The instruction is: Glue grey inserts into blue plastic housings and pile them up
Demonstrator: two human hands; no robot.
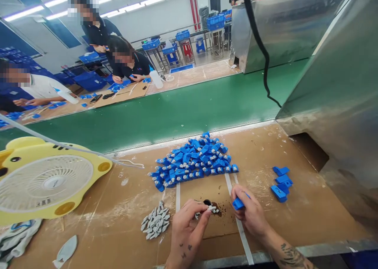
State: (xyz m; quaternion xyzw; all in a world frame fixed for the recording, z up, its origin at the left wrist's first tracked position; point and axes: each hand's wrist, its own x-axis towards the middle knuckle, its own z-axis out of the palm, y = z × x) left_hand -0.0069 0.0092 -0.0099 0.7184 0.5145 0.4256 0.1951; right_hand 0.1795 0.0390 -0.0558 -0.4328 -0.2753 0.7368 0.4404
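Between the thumb and fingers of my left hand (189, 225) is a small whitish piece (211, 208), too small to name. My right hand (251, 212) is wrapped around a blue plastic part (238, 203). The two hands are apart, over the cardboard-covered bench. Just beyond the left fingertips lie a dark smear (217, 208) with crumbs and several little white bits. To the left of my left hand is a pile of grey leaf-shaped pieces (156, 220). A large heap of blue parts with whitish ends (191, 159) sits farther back.
Several loose blue parts (282, 184) lie at right, near a metal housing (330, 135). A yellow fan (56, 182) stands at left, its cable crossing the bench. Behind runs a green conveyor belt (177, 117); co-workers (130, 62) sit and stand beyond it. A black cord (264, 52) hangs down.
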